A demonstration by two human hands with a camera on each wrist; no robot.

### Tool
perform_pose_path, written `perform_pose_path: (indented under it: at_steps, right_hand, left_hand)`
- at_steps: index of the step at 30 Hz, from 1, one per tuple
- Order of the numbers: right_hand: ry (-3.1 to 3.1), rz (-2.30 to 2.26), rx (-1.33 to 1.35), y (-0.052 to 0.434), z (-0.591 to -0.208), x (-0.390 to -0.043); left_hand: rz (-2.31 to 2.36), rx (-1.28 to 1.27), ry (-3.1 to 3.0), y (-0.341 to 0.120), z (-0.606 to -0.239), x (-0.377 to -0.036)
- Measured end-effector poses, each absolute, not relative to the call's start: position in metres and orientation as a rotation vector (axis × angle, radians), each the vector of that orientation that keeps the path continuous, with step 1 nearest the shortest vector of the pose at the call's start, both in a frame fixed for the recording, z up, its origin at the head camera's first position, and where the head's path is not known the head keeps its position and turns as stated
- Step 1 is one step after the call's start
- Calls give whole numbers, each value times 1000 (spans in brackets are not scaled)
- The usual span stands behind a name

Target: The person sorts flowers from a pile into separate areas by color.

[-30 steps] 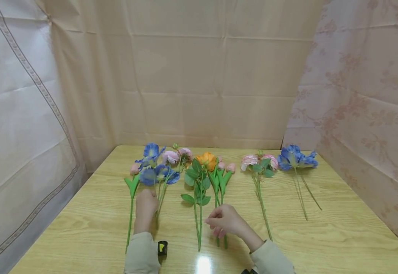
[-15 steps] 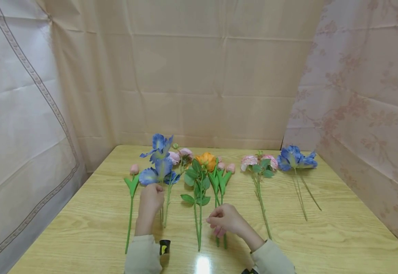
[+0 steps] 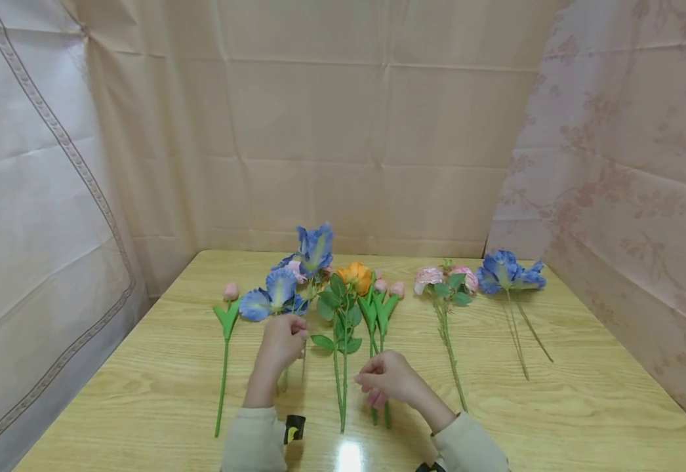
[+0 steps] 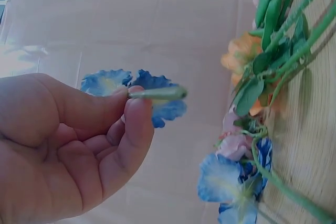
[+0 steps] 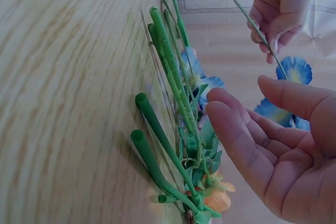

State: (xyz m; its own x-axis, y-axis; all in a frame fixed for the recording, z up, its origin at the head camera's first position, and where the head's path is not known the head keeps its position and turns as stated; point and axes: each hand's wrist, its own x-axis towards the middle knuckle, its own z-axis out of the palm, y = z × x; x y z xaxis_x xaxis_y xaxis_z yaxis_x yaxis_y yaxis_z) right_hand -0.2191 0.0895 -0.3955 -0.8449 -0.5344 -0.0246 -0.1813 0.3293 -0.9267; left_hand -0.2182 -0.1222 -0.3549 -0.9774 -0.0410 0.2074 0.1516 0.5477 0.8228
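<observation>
My left hand (image 3: 284, 341) pinches the thin stem (image 4: 157, 94) of a blue flower (image 3: 315, 242) and holds it up off the wooden table (image 3: 585, 406), bloom tilted to the far side. The right wrist view shows that hand (image 5: 281, 3) with the stem (image 5: 257, 27) slanting down from it. My right hand (image 3: 387, 379) hovers open just above the thick green stems (image 5: 157, 135) of the pink buds, holding nothing; its fingers (image 5: 236, 140) are relaxed. A second blue flower (image 3: 272, 298) lies on the table by the left hand.
An orange flower (image 3: 357, 275) with leaves lies in the middle, pink buds (image 3: 396, 288) beside it. A single pink bud (image 3: 231, 292) on a green stem lies at the left. Pink roses (image 3: 443, 278) and another blue flower (image 3: 508, 272) lie at the right. Cloth walls surround the table.
My left hand has lifted the blue flower off the table and carried it right, toward the right hand. The right hand has stayed in place.
</observation>
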Motion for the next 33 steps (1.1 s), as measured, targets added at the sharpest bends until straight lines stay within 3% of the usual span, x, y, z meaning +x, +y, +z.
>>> perform_pose_path:
  at_steps: [33]
  right_hand:
    - [2183,-1785,-729,79,-399,-211]
  left_hand:
    - [-1502,-499,-2589,-69,-358,-211]
